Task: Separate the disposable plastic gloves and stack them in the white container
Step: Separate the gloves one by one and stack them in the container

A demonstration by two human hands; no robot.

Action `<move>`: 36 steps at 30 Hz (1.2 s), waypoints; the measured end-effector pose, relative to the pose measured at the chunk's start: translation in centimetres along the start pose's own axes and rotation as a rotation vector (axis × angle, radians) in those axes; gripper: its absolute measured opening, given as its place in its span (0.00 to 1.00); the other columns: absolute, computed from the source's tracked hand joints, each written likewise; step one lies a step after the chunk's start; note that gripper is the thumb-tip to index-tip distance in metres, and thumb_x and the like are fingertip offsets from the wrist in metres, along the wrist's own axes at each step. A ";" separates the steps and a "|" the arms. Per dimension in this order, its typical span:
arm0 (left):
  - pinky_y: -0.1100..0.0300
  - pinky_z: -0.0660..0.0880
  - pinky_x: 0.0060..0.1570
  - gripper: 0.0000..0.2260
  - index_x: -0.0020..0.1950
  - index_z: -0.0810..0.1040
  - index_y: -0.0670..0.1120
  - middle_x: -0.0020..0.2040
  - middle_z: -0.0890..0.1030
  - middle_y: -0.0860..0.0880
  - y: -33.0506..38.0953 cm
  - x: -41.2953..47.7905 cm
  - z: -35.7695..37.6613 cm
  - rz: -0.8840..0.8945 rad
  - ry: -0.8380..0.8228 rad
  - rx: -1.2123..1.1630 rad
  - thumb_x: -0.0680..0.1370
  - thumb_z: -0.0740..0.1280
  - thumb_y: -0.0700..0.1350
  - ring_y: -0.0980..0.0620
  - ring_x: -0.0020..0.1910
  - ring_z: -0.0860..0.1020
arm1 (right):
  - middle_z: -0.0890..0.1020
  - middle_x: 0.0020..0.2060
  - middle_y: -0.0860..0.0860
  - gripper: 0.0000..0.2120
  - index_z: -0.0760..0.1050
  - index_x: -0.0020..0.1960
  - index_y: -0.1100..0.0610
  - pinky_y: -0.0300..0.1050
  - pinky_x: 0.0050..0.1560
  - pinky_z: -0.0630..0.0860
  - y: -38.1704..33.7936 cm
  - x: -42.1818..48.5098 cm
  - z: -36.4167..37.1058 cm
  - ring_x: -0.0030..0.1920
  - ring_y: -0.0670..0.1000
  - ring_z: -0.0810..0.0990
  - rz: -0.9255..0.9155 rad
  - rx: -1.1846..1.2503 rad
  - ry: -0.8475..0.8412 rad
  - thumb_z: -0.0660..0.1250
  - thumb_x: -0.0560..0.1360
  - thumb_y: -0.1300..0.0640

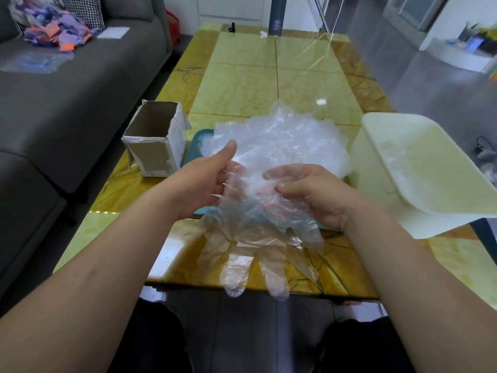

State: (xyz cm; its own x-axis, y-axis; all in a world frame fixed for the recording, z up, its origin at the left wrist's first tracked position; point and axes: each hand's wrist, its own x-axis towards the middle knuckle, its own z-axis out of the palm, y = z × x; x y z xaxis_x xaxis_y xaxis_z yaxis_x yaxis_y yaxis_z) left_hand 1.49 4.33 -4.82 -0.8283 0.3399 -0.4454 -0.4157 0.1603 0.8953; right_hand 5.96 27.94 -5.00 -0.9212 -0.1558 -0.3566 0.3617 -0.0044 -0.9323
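Observation:
A clear plastic glove [252,254] hangs over the table's near edge, fingers pointing down. My left hand [204,181] grips its cuff from the left, thumb raised. My right hand [312,192] pinches the same cuff from the right, fingers seen through the film. Behind my hands a crumpled heap of clear gloves [282,135] lies on a teal tray [196,146]. The white container [419,168] stands to the right, with some clear plastic inside it.
An open cardboard box [156,138] stands left of the tray on the yellow marble table [269,76]. A grey sofa [67,98] with colourful items runs along the left. My dark-clothed knees show below the table edge.

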 end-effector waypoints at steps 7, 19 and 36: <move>0.53 0.72 0.47 0.21 0.45 0.84 0.44 0.39 0.81 0.43 -0.8 -0.5 0.3 0.056 -0.004 0.242 0.78 0.71 0.63 0.45 0.43 0.74 | 0.87 0.52 0.62 0.17 0.84 0.60 0.60 0.49 0.49 0.86 -0.1 0.1 -0.1 0.50 0.58 0.86 0.020 0.104 0.073 0.65 0.77 0.75; 0.60 0.80 0.43 0.12 0.56 0.86 0.45 0.47 0.87 0.46 -1.0 -0.1 1.6 0.215 0.059 0.132 0.78 0.76 0.51 0.52 0.45 0.85 | 0.86 0.53 0.66 0.16 0.82 0.61 0.62 0.53 0.47 0.87 -0.3 0.0 0.1 0.51 0.61 0.87 0.065 0.127 0.056 0.64 0.78 0.74; 0.54 0.81 0.47 0.10 0.54 0.85 0.39 0.48 0.86 0.39 -2.4 -0.3 0.0 0.036 -0.201 0.146 0.77 0.77 0.44 0.47 0.43 0.85 | 0.87 0.53 0.61 0.25 0.85 0.57 0.58 0.62 0.66 0.79 0.0 0.7 -0.5 0.58 0.61 0.86 -0.031 0.013 0.219 0.75 0.74 0.38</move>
State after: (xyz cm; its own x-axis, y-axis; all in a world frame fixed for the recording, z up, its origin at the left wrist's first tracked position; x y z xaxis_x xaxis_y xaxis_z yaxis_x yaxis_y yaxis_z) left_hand 2.74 3.88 -6.86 -0.7438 0.5231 -0.4160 -0.3170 0.2718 0.9086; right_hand 5.23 28.37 -5.28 -0.9405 0.0625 -0.3339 0.3335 -0.0183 -0.9426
